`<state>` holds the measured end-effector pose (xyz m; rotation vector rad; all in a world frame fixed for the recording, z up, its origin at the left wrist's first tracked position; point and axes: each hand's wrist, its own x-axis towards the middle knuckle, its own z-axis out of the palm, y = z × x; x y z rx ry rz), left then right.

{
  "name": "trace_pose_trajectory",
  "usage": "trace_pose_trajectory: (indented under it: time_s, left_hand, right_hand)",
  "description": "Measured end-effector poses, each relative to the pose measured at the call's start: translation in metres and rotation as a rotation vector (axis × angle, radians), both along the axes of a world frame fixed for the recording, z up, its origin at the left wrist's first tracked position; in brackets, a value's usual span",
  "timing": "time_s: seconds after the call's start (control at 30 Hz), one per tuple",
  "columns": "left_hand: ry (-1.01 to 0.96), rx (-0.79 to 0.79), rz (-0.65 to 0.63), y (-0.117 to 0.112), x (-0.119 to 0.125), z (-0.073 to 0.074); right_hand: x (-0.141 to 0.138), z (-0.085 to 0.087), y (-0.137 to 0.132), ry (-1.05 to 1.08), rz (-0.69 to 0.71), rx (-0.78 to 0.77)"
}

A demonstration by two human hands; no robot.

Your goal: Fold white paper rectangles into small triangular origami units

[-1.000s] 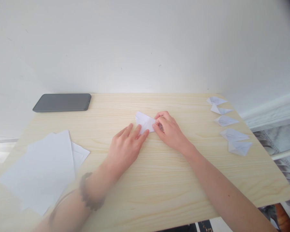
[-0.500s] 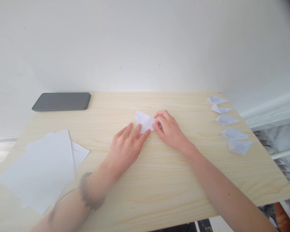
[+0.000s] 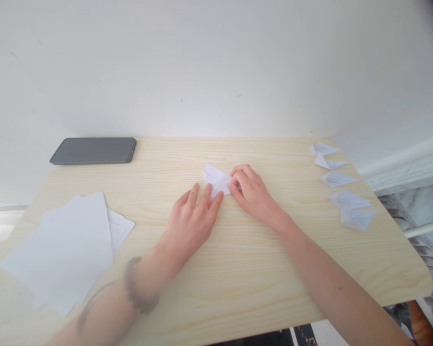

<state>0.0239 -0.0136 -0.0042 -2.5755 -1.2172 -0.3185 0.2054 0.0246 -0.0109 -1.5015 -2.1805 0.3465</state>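
Observation:
A small folded piece of white paper lies on the wooden table between my hands. My left hand is flat with its fingers spread, and the fingertips touch the paper's near edge. My right hand pinches the paper's right end between thumb and curled fingers, which hide that end. The paper's left end is free and points up and left. A dark bracelet circles my left wrist.
White paper sheets lie in a loose stack at the left. A dark grey phone-like slab rests at the back left, near the wall. Several folded white paper pieces line the table's right side.
My left hand has shifted very slightly along the near edge of the folded paper. My right hand keeps its pinch in the same place.

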Motion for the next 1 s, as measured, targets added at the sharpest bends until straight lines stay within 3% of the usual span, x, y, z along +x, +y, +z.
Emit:
trace_pose_trajectory:
  time_s: [0.5, 0.8, 1.0]
  left_hand:
    - [-0.009, -0.024, -0.003, 0.001, 0.001, 0.001]
    - [-0.039, -0.041, 0.001, 0.001, -0.001, 0.0]
    - [-0.023, -0.013, -0.001, 0.0, 0.0, 0.0]
  right_hand:
    - [0.002, 0.001, -0.004, 0.16, 0.015, -0.083]
    - [0.022, 0.011, 0.0, 0.24, 0.156, -0.173]
    - [0.01, 0.006, -0.002, 0.18, 0.101, -0.081]
